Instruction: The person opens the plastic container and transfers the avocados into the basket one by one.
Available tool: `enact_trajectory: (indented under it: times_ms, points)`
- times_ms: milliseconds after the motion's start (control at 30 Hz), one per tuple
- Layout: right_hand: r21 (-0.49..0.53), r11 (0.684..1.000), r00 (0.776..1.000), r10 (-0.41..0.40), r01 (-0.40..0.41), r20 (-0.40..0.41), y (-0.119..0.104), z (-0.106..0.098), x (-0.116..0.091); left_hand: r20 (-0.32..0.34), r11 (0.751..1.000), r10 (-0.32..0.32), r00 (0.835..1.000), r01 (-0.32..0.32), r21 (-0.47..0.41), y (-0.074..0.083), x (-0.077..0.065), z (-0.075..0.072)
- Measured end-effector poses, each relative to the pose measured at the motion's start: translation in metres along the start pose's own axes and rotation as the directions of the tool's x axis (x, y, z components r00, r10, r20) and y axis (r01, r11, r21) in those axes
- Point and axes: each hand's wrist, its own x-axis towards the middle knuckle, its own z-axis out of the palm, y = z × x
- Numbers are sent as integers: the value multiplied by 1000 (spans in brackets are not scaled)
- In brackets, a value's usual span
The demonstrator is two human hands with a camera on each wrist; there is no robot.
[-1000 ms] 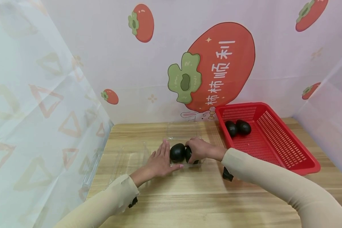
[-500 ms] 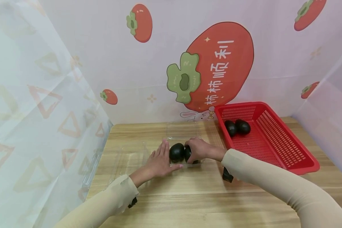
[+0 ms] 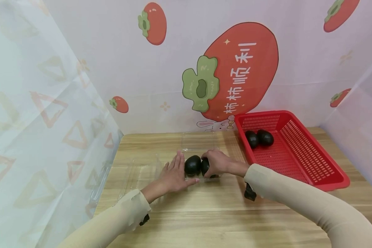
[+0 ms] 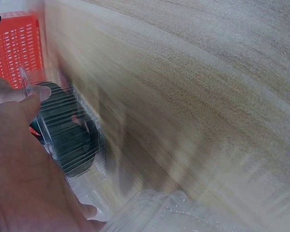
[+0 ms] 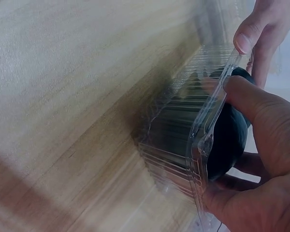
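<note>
Two dark, nearly black avocados sit side by side in a clear plastic clamshell box (image 5: 169,169), its lid (image 3: 199,140) laid back behind it. My right hand (image 3: 217,163) grips the right-hand avocado (image 3: 205,166) from above, thumb toward the front rim and fingers behind. Flat along the box's left end lies my left hand (image 3: 172,177), its fingers straight and its thumb on the front rim. The left avocado (image 3: 192,165) stands between the two hands. Through the ribbed wall in the left wrist view, dark fruit (image 4: 70,130) shows inside the box.
At the right stands a red plastic basket (image 3: 297,148) holding two more dark avocados (image 3: 265,137). Another clear container (image 3: 139,175) lies left of my left hand, with more clear plastic (image 3: 100,182) at the table's left edge. A patterned sheet (image 3: 148,113) hangs behind the wooden table.
</note>
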Motion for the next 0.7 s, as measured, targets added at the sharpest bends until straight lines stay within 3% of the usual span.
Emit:
enact_trajectory:
  times_ms: [700]
  points:
    - [100,995,999,10,-5,-53,4,-5,-8,5,1000,-12,1000,12,-26,2,-2,-1]
